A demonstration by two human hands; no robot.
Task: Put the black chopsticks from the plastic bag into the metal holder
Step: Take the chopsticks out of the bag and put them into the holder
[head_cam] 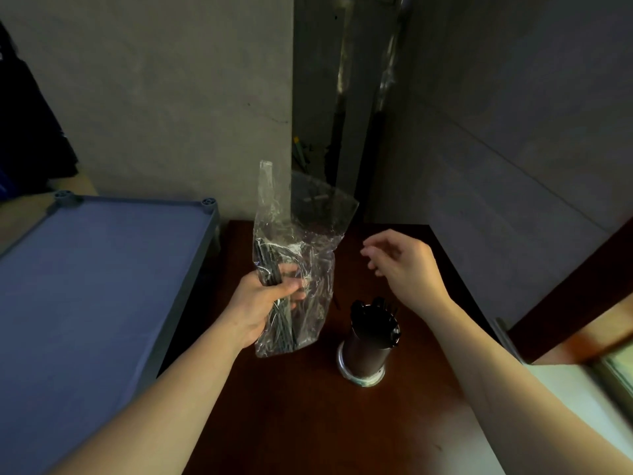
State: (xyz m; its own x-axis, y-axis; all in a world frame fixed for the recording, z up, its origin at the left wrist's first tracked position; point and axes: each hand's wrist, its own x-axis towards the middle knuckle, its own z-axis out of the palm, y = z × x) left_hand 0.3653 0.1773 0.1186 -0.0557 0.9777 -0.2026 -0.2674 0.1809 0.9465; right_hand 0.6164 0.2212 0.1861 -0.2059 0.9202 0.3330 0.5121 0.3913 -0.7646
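Plastic bag of chopsticks gripped upright by left hand; right hand, fingers loose, above metal holder.

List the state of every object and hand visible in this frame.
plastic bag: upright, top open, gripped mid-height
black chopsticks: bundled inside bag
metal holder: upright on table, dark utensils already inside
left hand: grips bag
right hand: empty, fingers loosely curled
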